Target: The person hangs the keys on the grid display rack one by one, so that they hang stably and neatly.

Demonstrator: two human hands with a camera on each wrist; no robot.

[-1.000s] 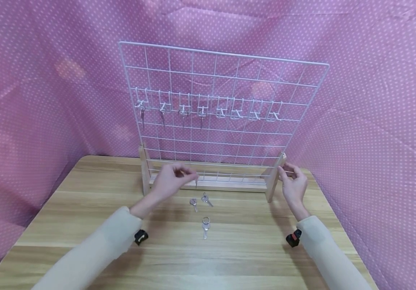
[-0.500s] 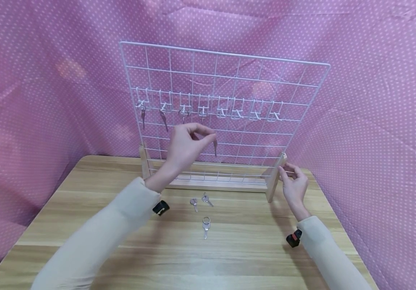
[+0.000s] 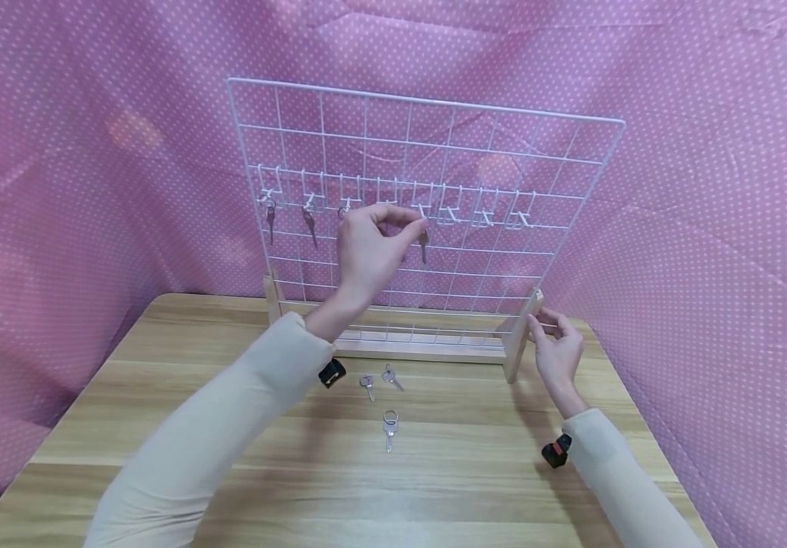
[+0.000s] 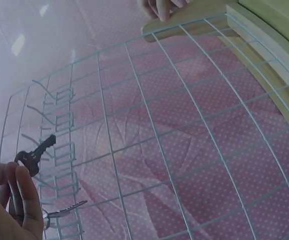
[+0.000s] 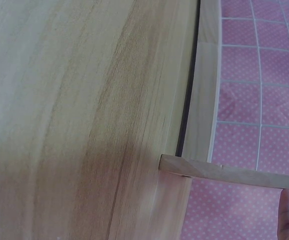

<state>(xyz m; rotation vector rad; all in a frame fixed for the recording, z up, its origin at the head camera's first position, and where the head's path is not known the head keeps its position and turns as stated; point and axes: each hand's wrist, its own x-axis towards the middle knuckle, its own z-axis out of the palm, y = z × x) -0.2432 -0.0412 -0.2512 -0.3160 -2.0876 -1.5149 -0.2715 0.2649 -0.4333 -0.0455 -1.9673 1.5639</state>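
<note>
My left hand (image 3: 371,242) pinches a key (image 3: 424,245) by its ring end between thumb and fingertips, with the blade hanging below. It is up in front of the row of white wire hooks, right at the hook (image 3: 422,211) just past the middle. In the left wrist view the same key (image 4: 36,156) sticks out beyond my fingertips, overlapping the hooks. My right hand (image 3: 558,354) is low at the right, fingertips touching the outer side of the wooden upright (image 3: 523,335) of the stand. In the right wrist view its fingers (image 5: 285,215) are fairly straight against that upright (image 5: 234,172).
A white wire grid (image 3: 428,101) stands in the wooden base (image 3: 428,352). Keys (image 3: 309,227) hang on its left hooks, partly hidden by my left hand. Three keys lie on the wooden table (image 3: 476,472), one nearer (image 3: 390,431) than the others. Pink dotted cloth (image 3: 722,251) surrounds it.
My left hand has risen from low by the base, rightward up to the hooks, carrying the key. My right hand stays at the upright, and the three table keys have not moved.
</note>
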